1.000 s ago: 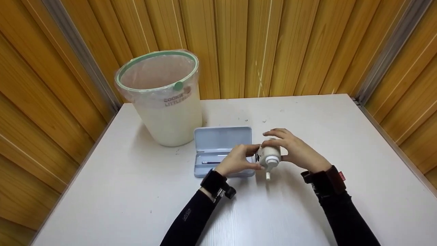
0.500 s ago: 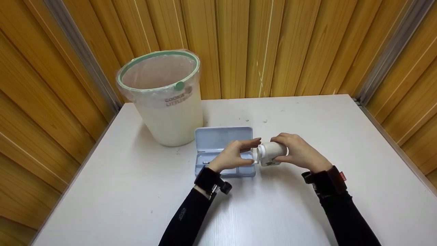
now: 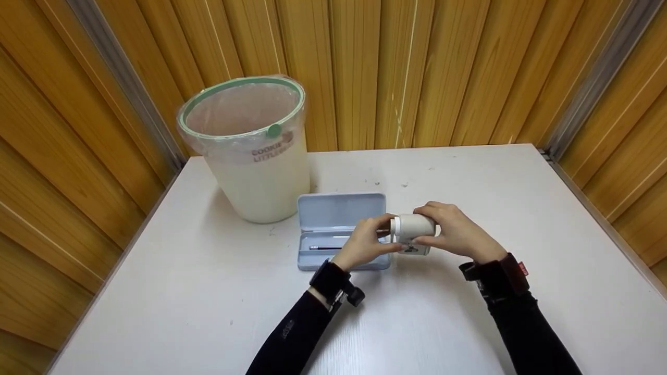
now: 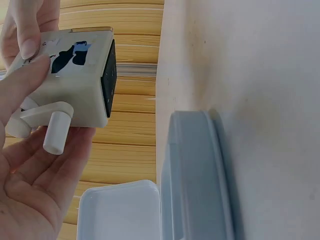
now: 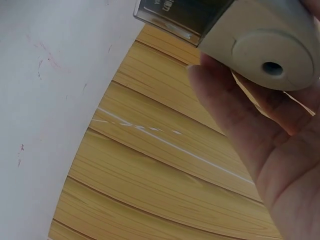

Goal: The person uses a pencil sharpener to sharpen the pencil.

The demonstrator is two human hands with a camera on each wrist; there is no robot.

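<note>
A cream hand-crank pencil sharpener is held just above the table between both hands, its crank side facing left. My right hand grips the body from the right, thumb on the near side. From the left, my left hand holds the crank end between thumb and fingers. The white crank shows in the left wrist view, below a dark printed picture. In the right wrist view the pencil hole faces the right palm, and a clear-walled drawer forms the base.
Behind the left hand lies an open light-blue pencil case with a pencil in its tray. A cream bin with a plastic liner stands at the back left of the white table. Wood-patterned walls enclose it.
The sharpener has turned so its crank side faces left instead of toward me. My left hand came off it half a second ago and holds it again. The case has stayed put.
</note>
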